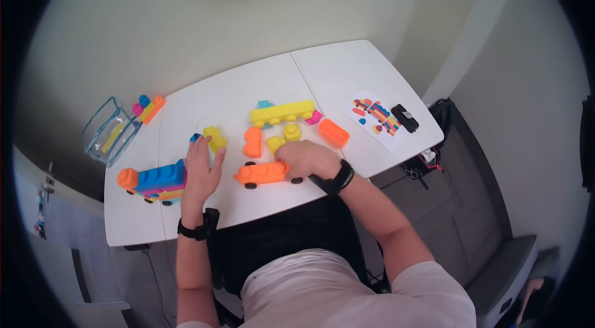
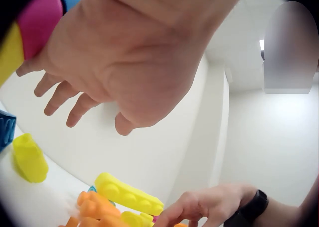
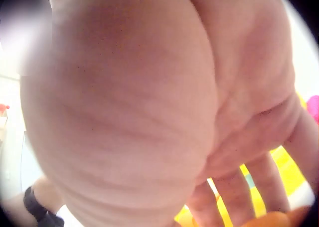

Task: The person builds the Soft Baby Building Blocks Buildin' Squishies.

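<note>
My left hand (image 1: 201, 170), fingers extended and spread in the left wrist view, lies beside the stacked train car (image 1: 162, 177) of blue, pink and yellow blocks. A small blue block (image 1: 196, 138) is at its fingertips, with a yellow block (image 1: 215, 138) just right of them. My right hand (image 1: 310, 161) holds the right end of the orange wheeled base (image 1: 260, 173), fingers curved down over it; its fingertips are partly hidden. Close to those fingers are a small yellow block (image 1: 274, 143) and a round yellow block (image 1: 292, 132).
Behind the hands lie an orange block (image 1: 253, 142), a long yellow block (image 1: 282, 112), a pink piece (image 1: 313, 117) and another orange block (image 1: 333, 133). A picture sheet (image 1: 377, 118) and black case (image 1: 405, 118) lie right; a clear container (image 1: 111, 133) and joined blocks (image 1: 149, 109) stand left.
</note>
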A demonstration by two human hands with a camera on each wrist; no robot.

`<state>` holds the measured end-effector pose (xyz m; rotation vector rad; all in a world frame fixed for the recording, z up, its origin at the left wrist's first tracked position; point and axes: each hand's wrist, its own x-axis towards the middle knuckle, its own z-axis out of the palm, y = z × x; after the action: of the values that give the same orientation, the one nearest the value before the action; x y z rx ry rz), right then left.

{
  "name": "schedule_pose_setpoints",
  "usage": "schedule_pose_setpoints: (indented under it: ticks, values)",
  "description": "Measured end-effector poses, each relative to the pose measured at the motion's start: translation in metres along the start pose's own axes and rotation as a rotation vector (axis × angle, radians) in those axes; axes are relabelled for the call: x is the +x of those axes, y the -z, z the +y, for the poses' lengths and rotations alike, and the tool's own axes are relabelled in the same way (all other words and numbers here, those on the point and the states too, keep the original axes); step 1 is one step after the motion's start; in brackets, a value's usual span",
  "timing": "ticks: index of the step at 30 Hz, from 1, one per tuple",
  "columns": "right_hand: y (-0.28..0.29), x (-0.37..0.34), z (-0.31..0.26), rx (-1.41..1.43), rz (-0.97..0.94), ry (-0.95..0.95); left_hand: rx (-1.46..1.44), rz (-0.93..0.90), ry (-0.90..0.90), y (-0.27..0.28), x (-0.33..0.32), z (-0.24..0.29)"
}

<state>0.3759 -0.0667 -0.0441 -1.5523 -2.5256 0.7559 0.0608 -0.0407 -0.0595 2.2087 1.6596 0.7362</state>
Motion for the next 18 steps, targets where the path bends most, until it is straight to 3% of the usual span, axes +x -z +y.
schedule_pose_setpoints:
  ticks: [2,5,8,10,13,14,15,16,18]
  values:
    - [-0.009,0.006,-0.008,-0.039,-0.051,-0.053,0.111,0.087,0.02,-0.012,0.007,-0.009]
    - [-0.013,-0.007,-0.005,-0.093,0.038,-0.01,0.249,-0.071,-0.026,-0.024,0.013,-0.034]
    - [0.004,-0.015,-0.007,-0.082,0.101,-0.072,0.211,-0.079,0.031,-0.022,0.013,-0.025]
    - [0.018,-0.031,0.006,-0.03,0.318,-0.068,0.182,-0.106,0.073,-0.006,0.014,-0.006]
    - [0.032,-0.045,0.034,0.002,0.51,-0.205,0.231,-0.139,0.195,0.006,0.018,0.008]
    - [0.046,-0.057,0.032,-0.014,0.551,-0.244,0.242,-0.058,0.154,-0.001,0.02,0.001]
    - [0.049,-0.058,0.041,-0.068,0.554,-0.402,0.256,0.023,0.111,-0.012,0.024,-0.009]
    - [0.049,-0.063,0.057,-0.16,0.545,-0.438,0.282,0.004,0.098,-0.027,0.03,-0.033]
    - [0.047,-0.07,0.072,-0.161,0.507,-0.491,0.336,-0.016,0.121,-0.035,0.027,-0.034]
